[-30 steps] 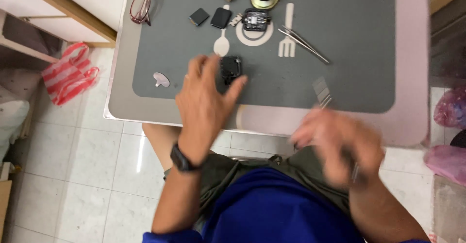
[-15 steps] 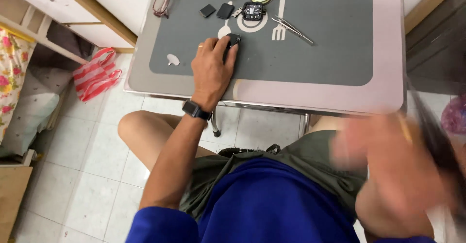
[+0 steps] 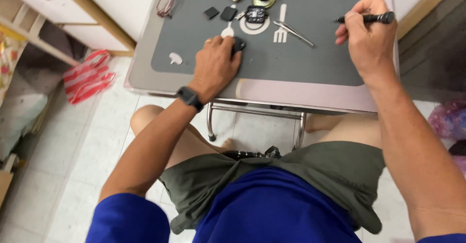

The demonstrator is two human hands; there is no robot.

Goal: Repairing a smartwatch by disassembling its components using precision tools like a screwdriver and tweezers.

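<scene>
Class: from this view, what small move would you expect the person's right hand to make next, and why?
Probably bring the black screwdriver in the right hand across to the small black part that the left hand pins on the grey mat: the tool is raised and well apart from it.

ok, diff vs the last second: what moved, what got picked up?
The right hand came up from below the table edge, where it was blurred, and now holds a black screwdriver over the grey mat. The left hand stayed pressed on the small black part. Tweezers, glasses and the small parts at the top of the mat lie as before.
</scene>
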